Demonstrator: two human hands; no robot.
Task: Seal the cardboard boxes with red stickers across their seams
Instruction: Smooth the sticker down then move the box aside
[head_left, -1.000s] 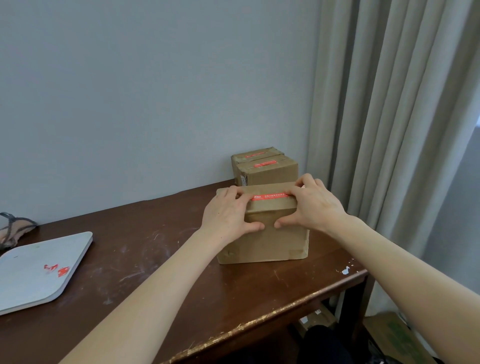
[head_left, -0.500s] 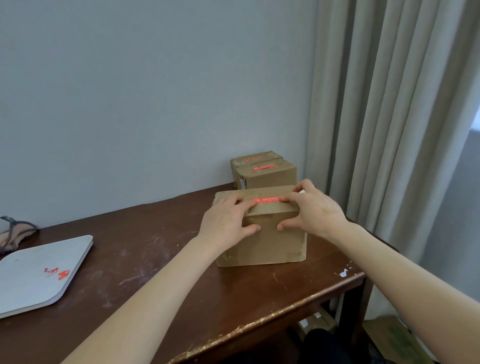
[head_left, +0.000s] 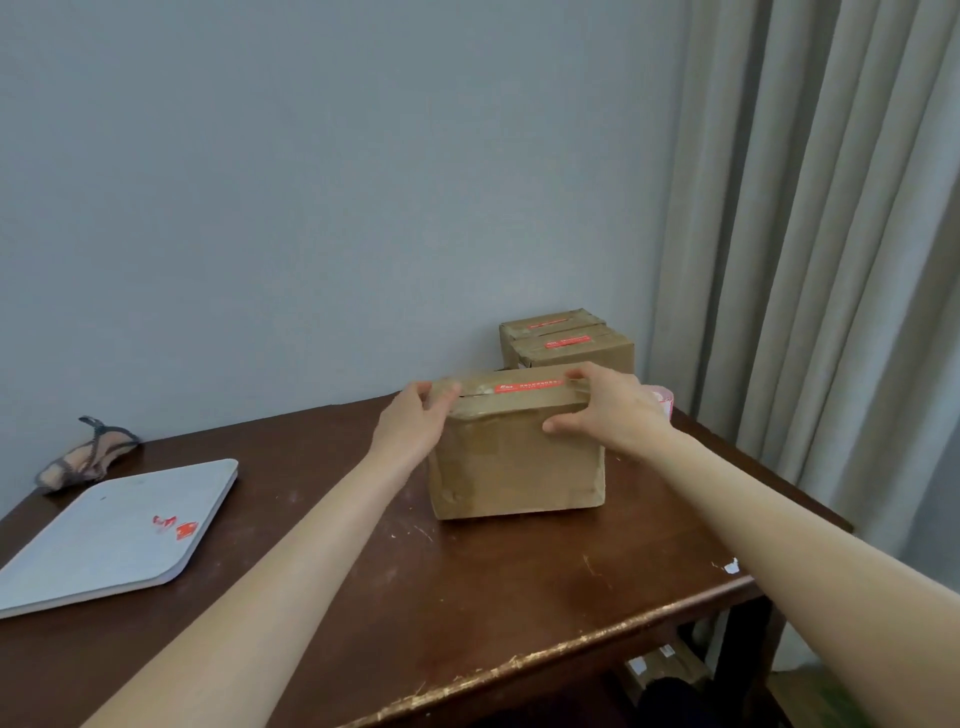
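A brown cardboard box (head_left: 517, 467) stands on the dark wooden table (head_left: 467, 597), with a red sticker (head_left: 527, 386) along its top seam. My left hand (head_left: 415, 426) grips the box's upper left corner, fingers curled over the top edge. My right hand (head_left: 608, 408) holds the upper right edge, fingers on top and thumb on the front face. Behind it, two more cardboard boxes (head_left: 571, 345) stand by the wall, each with a red sticker on top.
A grey flat board (head_left: 104, 540) with red sticker scraps (head_left: 176, 526) lies at the table's left. A sandal (head_left: 85, 460) lies behind it. A pink-white roll (head_left: 662, 400) peeks out behind my right hand. Curtains (head_left: 831, 260) hang at the right. The table's front edge is worn.
Both hands slid outward from the middle of the sticker to the box's upper corners. The view shifted down and to the left.
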